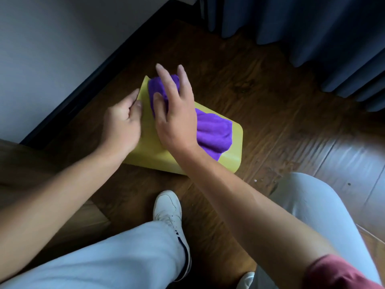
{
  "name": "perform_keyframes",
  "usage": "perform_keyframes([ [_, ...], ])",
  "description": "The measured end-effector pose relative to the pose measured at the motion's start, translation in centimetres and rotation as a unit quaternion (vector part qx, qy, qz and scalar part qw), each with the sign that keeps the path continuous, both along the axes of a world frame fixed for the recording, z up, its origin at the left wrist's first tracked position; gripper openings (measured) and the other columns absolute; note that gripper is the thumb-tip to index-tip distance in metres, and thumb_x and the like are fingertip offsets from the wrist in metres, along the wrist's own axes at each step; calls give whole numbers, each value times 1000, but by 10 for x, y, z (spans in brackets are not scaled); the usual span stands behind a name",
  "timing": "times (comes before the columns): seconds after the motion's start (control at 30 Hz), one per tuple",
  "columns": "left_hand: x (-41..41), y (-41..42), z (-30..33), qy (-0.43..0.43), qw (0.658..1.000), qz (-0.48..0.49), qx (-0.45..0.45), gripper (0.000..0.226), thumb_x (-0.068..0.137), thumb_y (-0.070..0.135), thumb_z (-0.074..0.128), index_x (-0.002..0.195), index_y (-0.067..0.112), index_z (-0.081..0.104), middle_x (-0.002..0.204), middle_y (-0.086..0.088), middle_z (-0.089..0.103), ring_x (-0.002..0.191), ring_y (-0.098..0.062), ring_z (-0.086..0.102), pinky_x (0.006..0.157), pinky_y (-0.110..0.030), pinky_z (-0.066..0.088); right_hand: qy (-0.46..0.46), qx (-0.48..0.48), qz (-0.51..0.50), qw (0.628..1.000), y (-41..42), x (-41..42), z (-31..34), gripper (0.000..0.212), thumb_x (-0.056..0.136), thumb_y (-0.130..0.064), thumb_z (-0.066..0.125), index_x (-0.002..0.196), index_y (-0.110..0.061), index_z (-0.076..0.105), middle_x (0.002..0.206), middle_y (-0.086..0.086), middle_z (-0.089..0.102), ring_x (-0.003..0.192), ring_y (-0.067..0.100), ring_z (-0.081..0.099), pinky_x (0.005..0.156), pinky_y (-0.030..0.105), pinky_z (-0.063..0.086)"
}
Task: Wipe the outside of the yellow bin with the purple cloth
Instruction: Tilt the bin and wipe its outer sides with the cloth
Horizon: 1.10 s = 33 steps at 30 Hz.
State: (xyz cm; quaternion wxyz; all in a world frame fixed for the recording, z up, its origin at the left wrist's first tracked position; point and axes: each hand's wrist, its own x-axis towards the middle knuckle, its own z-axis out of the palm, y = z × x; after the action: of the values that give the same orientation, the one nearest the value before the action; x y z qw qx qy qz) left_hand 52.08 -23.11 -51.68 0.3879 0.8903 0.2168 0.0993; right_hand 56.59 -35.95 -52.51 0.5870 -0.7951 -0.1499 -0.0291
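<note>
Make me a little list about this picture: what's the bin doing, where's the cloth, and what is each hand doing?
bin: yellow bin lies on its side on the wooden floor
cloth: purple cloth spread on the bin's upper side
right hand: presses the cloth, fingers spread
left hand: steadies the bin's left edge
nearby: white shoe, blue curtain

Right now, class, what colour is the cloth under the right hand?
Purple cloth; head view shows it best.

**Floor layout**

Bin (150, 151) on its side on floor (270, 105). Cloth (214, 132) on bin, under right hand (177, 119). Left hand (123, 124) at bin's left edge. Shoe (168, 209) before bin; curtain (312, 28) behind, right; wall (52, 49) left.
</note>
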Motion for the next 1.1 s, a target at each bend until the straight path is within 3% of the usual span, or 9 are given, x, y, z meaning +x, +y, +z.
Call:
perform_keyframes([
  [0.07,0,0,3,-22,999,-27,31,41,110,30,46,149,31,56,138,13,64,124,-1,59,98,-9,43,-42,-17,14,999,5,1,-3,47,102,-14,61,149,-15,58,164,23,35,155,38,28,117,54,38],
  [0.2,0,-3,4,-40,997,-38,59,43,108,26,49,150,19,55,143,2,64,129,-8,60,107,-16,44,-71,-143,1,987,-4,6,-19,40,103,-29,59,142,-22,65,161,12,46,154,37,31,117,58,31],
  [0.4,-7,1,6,-21,1000,6,-3,42,110,26,48,151,19,53,142,8,62,127,-2,60,105,-20,48,17,-210,-94,973,-65,8,-70,39,102,-22,55,140,-18,65,155,15,51,145,37,43,114,49,38],
  [0.57,-10,1,8,-17,999,23,-28,42,110,23,47,151,19,53,144,5,63,129,-5,60,109,-26,48,78,-238,-156,956,-101,5,-101,39,103,-26,49,138,-23,64,154,10,51,139,34,47,113,48,41],
  [0.7,-10,-2,10,-15,999,20,-24,43,110,25,47,152,20,52,144,6,62,128,-6,60,110,-29,48,176,-220,-183,942,-126,11,-114,35,106,-34,41,137,-33,59,143,5,52,125,29,55,98,43,49],
  [0.77,-11,-4,10,-12,1000,16,-17,43,111,26,47,153,21,51,143,6,62,127,-6,60,107,-28,49,199,-216,-206,934,-137,15,-113,32,107,-34,42,134,-33,60,135,3,54,116,28,61,89,35,46],
  [0.87,-12,-5,9,-3,1000,9,-11,43,111,28,46,154,23,49,143,6,61,127,-7,59,105,-29,49,125,-188,-219,949,-133,17,-87,31,105,-32,49,134,-32,61,132,0,56,110,22,63,82,30,43],
  [1.0,-7,-10,10,-4,1000,10,-10,43,110,29,46,153,25,50,142,9,61,125,-5,58,104,-24,47,-39,-93,-130,986,-80,16,-23,35,102,-27,57,135,-25,64,130,1,60,114,15,61,85,24,45],
  [1.1,-4,-14,12,-19,1000,-6,5,41,110,27,46,151,27,53,137,12,61,122,-3,57,102,-16,42,-79,-58,-72,993,-27,11,13,39,101,-26,58,139,-20,63,138,8,59,117,25,61,90,33,51],
])
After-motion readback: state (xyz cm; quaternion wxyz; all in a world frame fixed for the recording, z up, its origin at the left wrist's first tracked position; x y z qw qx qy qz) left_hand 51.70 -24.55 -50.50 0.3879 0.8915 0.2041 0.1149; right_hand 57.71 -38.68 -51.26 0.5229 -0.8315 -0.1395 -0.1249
